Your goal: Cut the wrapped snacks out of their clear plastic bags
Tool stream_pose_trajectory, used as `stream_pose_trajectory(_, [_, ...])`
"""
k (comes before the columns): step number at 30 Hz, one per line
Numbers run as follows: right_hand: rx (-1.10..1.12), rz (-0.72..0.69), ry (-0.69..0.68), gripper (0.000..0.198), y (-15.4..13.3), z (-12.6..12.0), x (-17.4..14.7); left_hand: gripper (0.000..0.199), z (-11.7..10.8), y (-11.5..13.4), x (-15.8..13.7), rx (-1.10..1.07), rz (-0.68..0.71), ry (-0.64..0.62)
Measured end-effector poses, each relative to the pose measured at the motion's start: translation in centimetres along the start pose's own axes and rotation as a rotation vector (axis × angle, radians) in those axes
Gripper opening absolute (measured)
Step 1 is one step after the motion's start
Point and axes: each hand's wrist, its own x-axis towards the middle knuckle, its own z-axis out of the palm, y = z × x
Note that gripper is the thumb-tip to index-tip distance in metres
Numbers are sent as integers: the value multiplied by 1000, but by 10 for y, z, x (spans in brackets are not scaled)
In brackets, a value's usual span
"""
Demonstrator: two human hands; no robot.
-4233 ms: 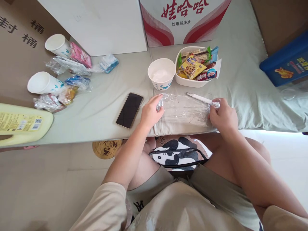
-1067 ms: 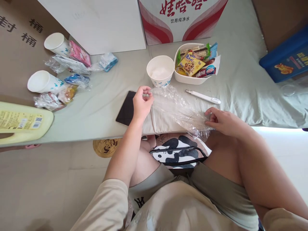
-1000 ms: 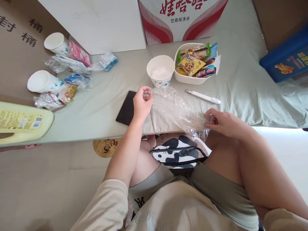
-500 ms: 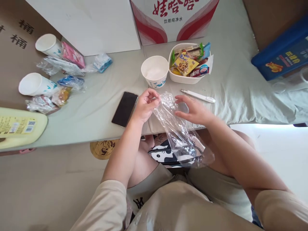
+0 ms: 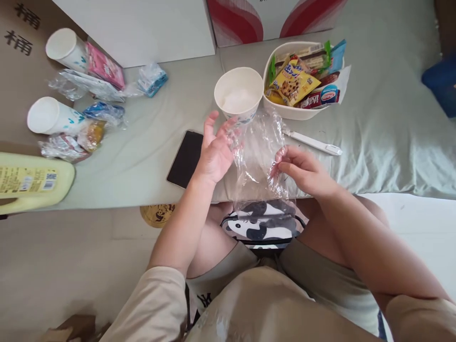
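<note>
A clear plastic bag [image 5: 258, 164] hangs between my hands, its lower end over my lap and its upper end close to the paper bowl. My right hand [image 5: 301, 168] pinches the bag's right side between thumb and fingers. My left hand [image 5: 219, 149] is open, fingers spread and curved; its fingertips touch the bag's left edge, and whether they are inside it I cannot tell. Just beyond stands a white paper bowl [image 5: 231, 97] with something whitish in it. Right of the bowl is a white container [image 5: 302, 113] filled with wrapped snacks [image 5: 295, 83].
A white utility knife [image 5: 315, 142] lies right of the bag, a black phone [image 5: 185, 159] left of it. Paper cups [image 5: 53, 116], wrapped packets [image 5: 105, 66] and a pale yellow jug [image 5: 39, 180] stand at left. Boxes [image 5: 142, 28] line the back.
My left hand has opened from a pinch and spread its fingers. The right hand has closed on the bag, which has widened and swung more upright. The view has shifted.
</note>
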Motion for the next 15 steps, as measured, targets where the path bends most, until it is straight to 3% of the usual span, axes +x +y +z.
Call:
stream_pose_trajectory(2, [14,-5,67,20,-3,-2,2,56,8,0,-8,4,-98,-68])
stream_pose_trajectory(5, [-4,7,144,21,-2,-4,4,58,19,-5,-20,-125,-333,-281])
stream_pose_trajectory(8, [-46,56,232,20,2,-6,3,44,24,-10,-24,-137,-513,-387])
stream_pose_trajectory(10, [-74,103,294,20,5,-7,2,33,25,-12,-23,-60,-498,-321])
stream_pose_trajectory(15, [-38,119,310,26,7,-8,-3,26,24,-18,-18,174,-218,-113])
